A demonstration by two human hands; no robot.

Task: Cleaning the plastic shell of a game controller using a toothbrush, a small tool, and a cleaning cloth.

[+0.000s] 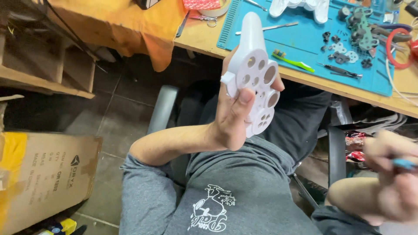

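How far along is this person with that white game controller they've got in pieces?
Done: the controller is apart. Its green circuit board, small dark parts and another white shell piece lie on the blue mat.

In hand: the left hand holds the white front shell, its button holes empty; the blurred right hand grips a blue tool.

Left: apparently all reassembly.

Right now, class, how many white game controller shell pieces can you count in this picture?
2. One white shell is held up by the left hand; the other lies on the blue mat, top edge, partly cut off.
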